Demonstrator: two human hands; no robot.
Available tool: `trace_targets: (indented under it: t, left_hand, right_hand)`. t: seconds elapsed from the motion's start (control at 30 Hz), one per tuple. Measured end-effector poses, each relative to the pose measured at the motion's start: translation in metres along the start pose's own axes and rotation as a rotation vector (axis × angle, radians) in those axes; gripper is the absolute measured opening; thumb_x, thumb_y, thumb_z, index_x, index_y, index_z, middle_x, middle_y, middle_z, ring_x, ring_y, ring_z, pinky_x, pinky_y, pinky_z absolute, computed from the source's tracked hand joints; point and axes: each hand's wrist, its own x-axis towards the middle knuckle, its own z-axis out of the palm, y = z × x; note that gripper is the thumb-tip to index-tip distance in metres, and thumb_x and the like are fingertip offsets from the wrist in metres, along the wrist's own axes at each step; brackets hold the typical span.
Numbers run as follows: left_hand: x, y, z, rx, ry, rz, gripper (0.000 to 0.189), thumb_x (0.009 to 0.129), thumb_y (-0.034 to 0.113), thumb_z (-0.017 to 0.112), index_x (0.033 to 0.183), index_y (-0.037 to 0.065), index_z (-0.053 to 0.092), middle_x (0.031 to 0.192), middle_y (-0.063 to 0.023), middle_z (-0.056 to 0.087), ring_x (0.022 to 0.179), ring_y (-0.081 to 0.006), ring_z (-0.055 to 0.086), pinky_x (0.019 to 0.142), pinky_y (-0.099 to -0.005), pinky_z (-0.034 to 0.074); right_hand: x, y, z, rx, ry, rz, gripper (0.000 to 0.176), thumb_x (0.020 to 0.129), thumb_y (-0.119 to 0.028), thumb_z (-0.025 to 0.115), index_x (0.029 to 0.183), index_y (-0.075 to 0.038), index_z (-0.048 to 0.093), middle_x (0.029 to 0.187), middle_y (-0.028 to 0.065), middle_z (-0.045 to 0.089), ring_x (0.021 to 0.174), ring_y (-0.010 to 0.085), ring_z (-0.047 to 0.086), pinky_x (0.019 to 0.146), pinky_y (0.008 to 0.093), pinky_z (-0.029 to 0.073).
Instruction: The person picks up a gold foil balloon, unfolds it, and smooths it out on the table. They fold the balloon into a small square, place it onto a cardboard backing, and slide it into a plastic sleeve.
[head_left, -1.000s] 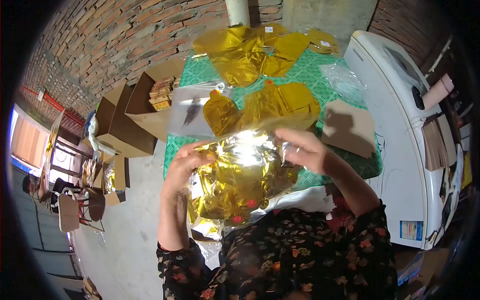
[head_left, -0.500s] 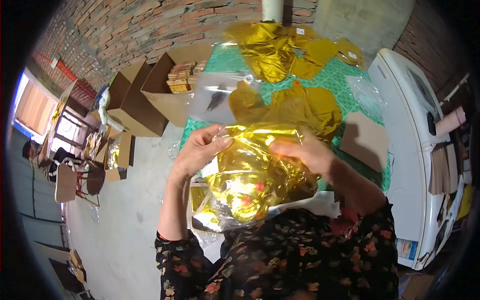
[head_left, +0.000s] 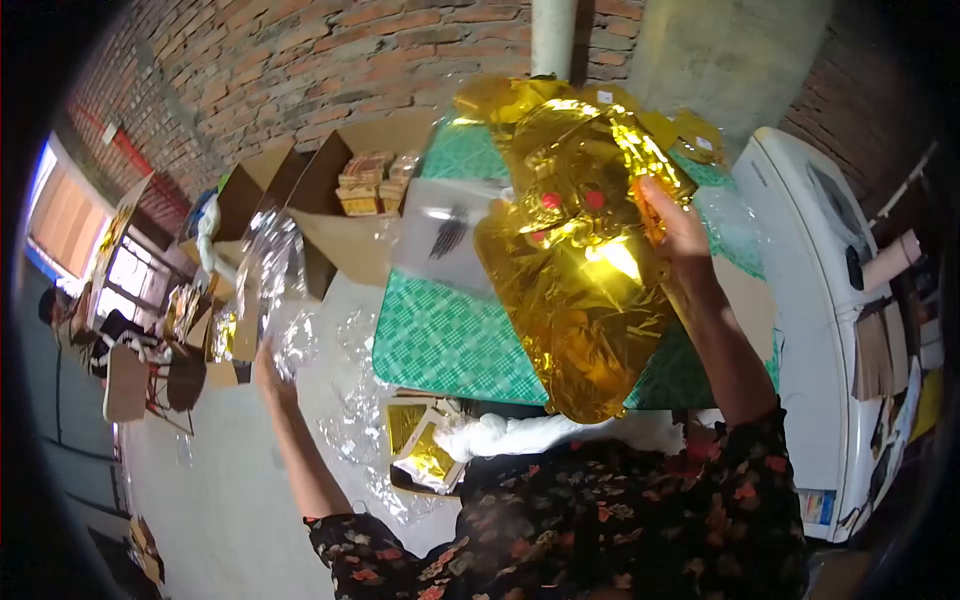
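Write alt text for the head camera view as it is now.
A person's right hand holds crinkled gold foil with red dots over a green patterned table, while the left hand holds clear plastic out to the left. Open cardboard boxes stand beside the table, near a brick wall.

Gold foil sheet (head_left: 585,270) in the right hand (head_left: 675,222), over the green table (head_left: 440,330).

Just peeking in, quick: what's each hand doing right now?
Left hand: closed on clear plastic wrap.
Right hand: closed on gold foil sheets.
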Motion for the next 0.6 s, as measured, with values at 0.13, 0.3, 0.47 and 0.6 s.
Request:
trace_targets:
  t: [0.13, 0.3, 0.47, 0.6]
  left_hand:
    - [0.008, -0.069, -0.017, -0.404, 0.246, -0.573, 0.039, 0.102, 0.031, 0.058, 0.127, 0.002, 0.066, 0.108, -0.0036, 0.064, 0.09, -0.0121, 0.061, 0.076, -0.0289, 0.051]
    - [0.007, -0.158, -0.013, -0.174, 0.104, -0.613, 0.071, 0.095, 0.041, 0.071, 0.146, -0.003, 0.049, 0.131, -0.0129, 0.061, 0.116, -0.0256, 0.06, 0.097, -0.0429, 0.049]
    - [0.011, -0.03, 0.096, 0.364, 0.237, -0.009, 0.095, 0.087, 0.025, 0.081, 0.16, -0.002, 0.025, 0.161, -0.0231, 0.032, 0.15, -0.0349, 0.029, 0.123, -0.0487, 0.023]
    - [-0.038, 0.213, 0.215, 0.481, -0.162, 0.731, 0.101, 0.082, 0.009, 0.083, 0.162, 0.006, 0.023, 0.169, -0.0181, 0.019, 0.157, -0.0336, 0.017, 0.127, -0.0451, 0.016]
  right_hand:
    - [0.005, -0.001, -0.01, -0.053, -0.104, -0.016, 0.033, 0.1, -0.024, 0.064, 0.123, -0.001, 0.067, 0.104, 0.004, 0.07, 0.087, 0.0119, 0.069, 0.073, 0.0291, 0.056]
    - [0.017, -0.003, -0.014, 0.071, -0.149, 0.169, 0.032, 0.102, -0.026, 0.062, 0.122, -0.002, 0.063, 0.1, 0.0055, 0.068, 0.081, 0.0127, 0.07, 0.067, 0.0296, 0.059]
    - [0.02, -0.006, -0.014, 0.244, -0.238, 0.339, 0.03, 0.106, -0.02, 0.054, 0.129, -0.001, 0.058, 0.113, 0.0098, 0.068, 0.088, 0.0157, 0.072, 0.075, 0.0323, 0.063]
    - [0.001, -0.025, 0.001, 0.222, -0.327, 0.466, 0.038, 0.108, -0.022, 0.048, 0.138, 0.001, 0.054, 0.125, 0.0117, 0.067, 0.102, 0.0189, 0.071, 0.093, 0.0358, 0.059]
